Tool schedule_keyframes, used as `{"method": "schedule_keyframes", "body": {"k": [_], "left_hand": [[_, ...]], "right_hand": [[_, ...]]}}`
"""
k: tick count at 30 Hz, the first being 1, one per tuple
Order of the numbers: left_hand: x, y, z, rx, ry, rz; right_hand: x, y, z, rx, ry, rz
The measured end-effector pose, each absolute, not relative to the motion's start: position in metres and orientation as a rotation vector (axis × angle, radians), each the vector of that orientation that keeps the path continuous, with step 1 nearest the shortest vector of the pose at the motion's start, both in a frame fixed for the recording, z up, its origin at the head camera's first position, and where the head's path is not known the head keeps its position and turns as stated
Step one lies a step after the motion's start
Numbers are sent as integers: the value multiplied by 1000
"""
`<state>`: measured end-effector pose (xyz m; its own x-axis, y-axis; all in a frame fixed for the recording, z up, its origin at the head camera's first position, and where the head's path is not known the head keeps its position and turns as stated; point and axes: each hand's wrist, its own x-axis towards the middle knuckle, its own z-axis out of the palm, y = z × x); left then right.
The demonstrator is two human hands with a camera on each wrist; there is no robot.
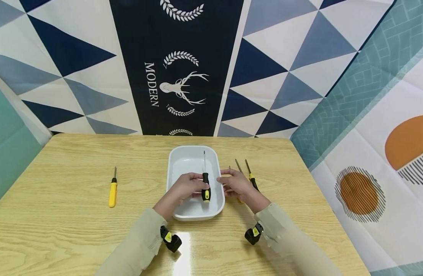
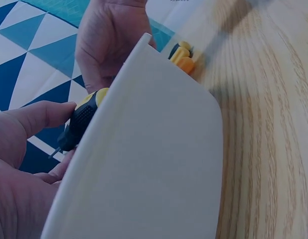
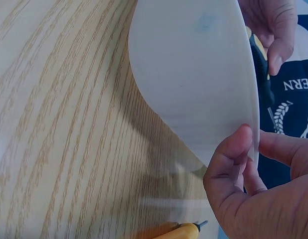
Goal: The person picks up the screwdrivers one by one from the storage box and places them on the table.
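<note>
A white rectangular tray (image 1: 185, 163) stands on the table in the head view. My left hand (image 1: 186, 188) pinches a black and yellow screwdriver (image 1: 206, 193) over the tray's inside, its shaft aimed at the far end. In the left wrist view, the thumb presses this screwdriver's handle (image 2: 79, 122) beside the tray wall (image 2: 159, 134). At the tray's right side my right hand (image 1: 237, 186) pinches the rim, thumb on the inner side and fingers outside, as the right wrist view shows. Whether the held screwdriver touches the tray floor I cannot tell.
A yellow-handled screwdriver (image 1: 112, 193) lies left of the tray. Right of it are a black and yellow screwdriver (image 1: 252, 179) and other screwdrivers, partly hidden by my right hand. A patterned cloth (image 1: 266, 69) hangs behind the wooden table (image 1: 69, 168).
</note>
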<state>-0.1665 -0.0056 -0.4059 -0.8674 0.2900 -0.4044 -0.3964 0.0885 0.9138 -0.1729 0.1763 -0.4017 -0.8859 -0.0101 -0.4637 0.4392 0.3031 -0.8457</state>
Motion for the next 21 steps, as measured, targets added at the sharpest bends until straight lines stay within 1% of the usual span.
{"method": "schedule_keyframes", "body": {"k": [21], "left_hand": [[-166,-26,-400,-4,1703,2010]], "right_hand": [[-171,175,-400,392,2195,-1624]]}}
